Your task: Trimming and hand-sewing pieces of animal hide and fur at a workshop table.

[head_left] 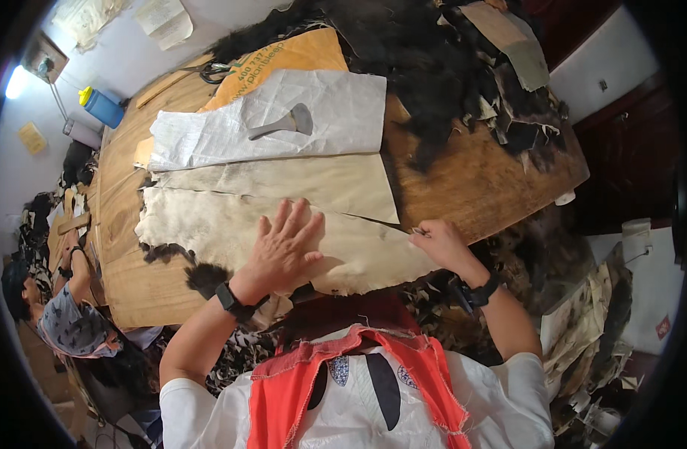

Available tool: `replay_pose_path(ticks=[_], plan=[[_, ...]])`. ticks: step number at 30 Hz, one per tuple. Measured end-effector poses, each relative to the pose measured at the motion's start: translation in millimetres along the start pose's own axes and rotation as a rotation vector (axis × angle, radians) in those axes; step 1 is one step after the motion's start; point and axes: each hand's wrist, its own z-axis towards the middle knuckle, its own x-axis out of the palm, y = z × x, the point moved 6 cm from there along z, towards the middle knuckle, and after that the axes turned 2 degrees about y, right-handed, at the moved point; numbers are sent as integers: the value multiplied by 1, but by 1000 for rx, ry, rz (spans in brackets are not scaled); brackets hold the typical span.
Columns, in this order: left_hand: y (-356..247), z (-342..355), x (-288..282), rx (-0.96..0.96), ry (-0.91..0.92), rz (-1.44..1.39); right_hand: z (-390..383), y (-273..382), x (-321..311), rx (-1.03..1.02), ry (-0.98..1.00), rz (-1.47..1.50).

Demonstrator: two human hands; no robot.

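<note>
A pale cream hide [201, 217], skin side up with dark fur showing along its ragged left edge, lies across the near side of the wooden table. My left hand [287, 241] rests flat on it, fingers spread. At the hide's right corner my right hand [442, 245] is closed in a pinch; a small dark, shiny bit shows at its fingertips, too small to name. A narrow dark gap runs leftward from there between this hide and a second cream piece [313, 179] beyond. A white woven sheet [343, 112] covers that piece's far part, bearing a grey flared tool [283, 123].
An orange-yellow printed bag [306, 56] lies beyond the white sheet. Black fur pelts [440, 75] heap at the table's far right. A blue bottle with a yellow lid [104, 108] stands at far left. Another person [74, 310] works at the left edge. Hide scraps [583, 322] pile at right.
</note>
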Motion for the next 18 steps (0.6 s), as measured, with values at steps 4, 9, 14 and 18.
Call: replay_pose_path(ticks=[4,9,14,18], plan=[[0,-2,2,-71,30,-31,5,-43,-37,-37,74,575],[0,35,-24,-15,-162,-130,-78,-256,-403,194,-307,-95],[24,52,-13,47,-337,-550,-106,-122,-489,431,-1178,-1144],[31,56,-3,54,-389,-593,22,20,-259,-175,-522,144]])
